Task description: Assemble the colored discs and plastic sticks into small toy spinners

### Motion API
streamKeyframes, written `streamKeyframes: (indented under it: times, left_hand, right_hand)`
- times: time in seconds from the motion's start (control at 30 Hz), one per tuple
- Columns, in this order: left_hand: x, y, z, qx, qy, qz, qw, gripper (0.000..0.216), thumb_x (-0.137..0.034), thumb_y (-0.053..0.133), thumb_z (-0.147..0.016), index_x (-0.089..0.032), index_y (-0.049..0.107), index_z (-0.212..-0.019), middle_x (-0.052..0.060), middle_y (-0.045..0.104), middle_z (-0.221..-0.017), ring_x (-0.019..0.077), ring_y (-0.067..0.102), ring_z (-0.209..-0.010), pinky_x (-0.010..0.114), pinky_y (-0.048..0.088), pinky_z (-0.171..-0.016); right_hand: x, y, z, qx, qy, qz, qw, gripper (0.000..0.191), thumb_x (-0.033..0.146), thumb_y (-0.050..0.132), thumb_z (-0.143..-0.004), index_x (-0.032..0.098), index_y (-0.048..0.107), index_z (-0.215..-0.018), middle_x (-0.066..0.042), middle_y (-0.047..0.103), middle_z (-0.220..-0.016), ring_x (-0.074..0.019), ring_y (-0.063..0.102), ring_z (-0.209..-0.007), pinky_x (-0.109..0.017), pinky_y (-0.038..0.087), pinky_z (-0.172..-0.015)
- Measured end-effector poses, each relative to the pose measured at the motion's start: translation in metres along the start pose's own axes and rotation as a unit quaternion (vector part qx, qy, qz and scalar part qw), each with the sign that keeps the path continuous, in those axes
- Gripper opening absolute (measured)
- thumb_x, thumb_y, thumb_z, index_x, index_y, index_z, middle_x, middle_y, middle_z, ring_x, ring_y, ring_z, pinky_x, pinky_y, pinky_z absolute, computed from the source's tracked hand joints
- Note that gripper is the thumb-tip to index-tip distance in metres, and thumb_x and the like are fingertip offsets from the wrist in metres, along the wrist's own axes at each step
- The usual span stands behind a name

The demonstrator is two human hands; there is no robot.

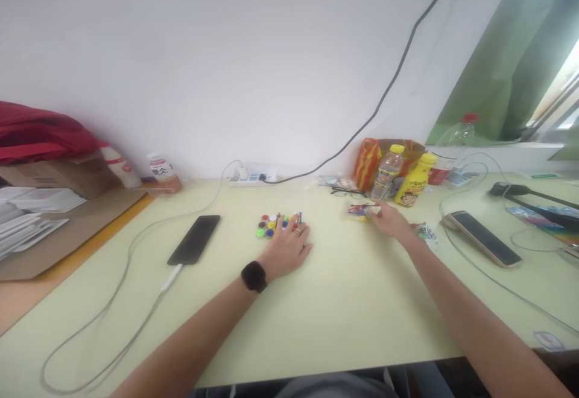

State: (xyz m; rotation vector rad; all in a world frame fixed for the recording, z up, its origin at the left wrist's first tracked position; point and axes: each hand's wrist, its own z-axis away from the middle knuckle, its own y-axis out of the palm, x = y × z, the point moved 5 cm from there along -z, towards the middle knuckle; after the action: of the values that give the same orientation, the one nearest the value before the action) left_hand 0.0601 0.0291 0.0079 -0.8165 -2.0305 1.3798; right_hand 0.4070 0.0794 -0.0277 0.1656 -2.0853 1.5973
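Note:
Small round coloured pieces (262, 225), red, white, yellow, blue, green and black, lie grouped on the pale table. Over their right side rests my left hand (288, 246), its fingers spread and touching some of them; it wears a ring, and a black watch is on the wrist. What lies under the fingers is partly hidden. To the right, my right hand (391, 221) pinches the edge of a small clear plastic bag (359, 210) with red, blue and yellow bits in it. Another clear packet with coloured bits (427, 235) lies just beyond my right wrist.
A black phone (195, 240) on a charging cable lies at left. Eyeglasses (347, 193), a clear bottle (387, 172) and a yellow bottle (415, 181) stand behind my right hand. A power strip (253, 176) sits against the wall. A second phone-like device (486, 239) lies at right.

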Motion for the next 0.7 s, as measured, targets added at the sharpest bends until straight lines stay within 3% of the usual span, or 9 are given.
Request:
streamKeyframes:
  times: [0.23,0.4,0.57,0.7]
  left_hand:
    - [-0.003,-0.001,0.002,-0.012,0.005,-0.005,1.000,0.046,-0.032,0.038,-0.105,-0.018,0.048,-0.148,0.014,0.055,-0.149,0.0367,0.033,-0.151,0.062,0.024,-0.121]
    - [-0.010,-0.002,0.005,-0.019,0.009,0.025,0.999,0.052,-0.035,0.039,-0.106,-0.019,0.041,-0.155,0.011,0.052,-0.154,0.0386,0.032,-0.150,0.059,0.028,-0.120]
    - [-0.013,-0.003,0.007,-0.017,0.006,0.053,0.998,0.055,-0.040,0.041,-0.106,-0.018,0.038,-0.157,0.012,0.052,-0.154,0.0379,0.037,-0.147,0.058,0.029,-0.120]
    - [-0.012,-0.002,0.007,-0.023,-0.007,0.068,0.997,0.057,-0.043,0.041,-0.106,-0.018,0.038,-0.157,0.014,0.055,-0.151,0.0386,0.038,-0.146,0.059,0.029,-0.119]
  right_hand:
    - [0.020,-0.002,0.014,0.021,-0.074,-0.105,0.991,0.038,0.024,0.056,-0.089,0.020,0.062,-0.126,-0.006,0.074,-0.090,-0.0203,0.071,-0.084,-0.029,0.054,-0.076]
    - [0.070,-0.030,0.041,-0.029,-0.212,-0.218,0.952,0.033,0.031,0.057,-0.092,0.022,0.064,-0.123,-0.005,0.071,-0.090,-0.0227,0.069,-0.085,-0.037,0.057,-0.082]
    - [0.126,-0.059,0.062,-0.044,-0.330,-0.159,0.930,0.024,0.025,0.056,-0.094,0.025,0.068,-0.115,-0.006,0.074,-0.100,-0.0242,0.069,-0.091,-0.040,0.054,-0.086]
    - [0.145,-0.075,0.062,-0.073,-0.368,-0.127,0.918,0.018,0.022,0.057,-0.093,0.024,0.069,-0.106,-0.006,0.075,-0.099,-0.0257,0.069,-0.095,-0.041,0.052,-0.090]
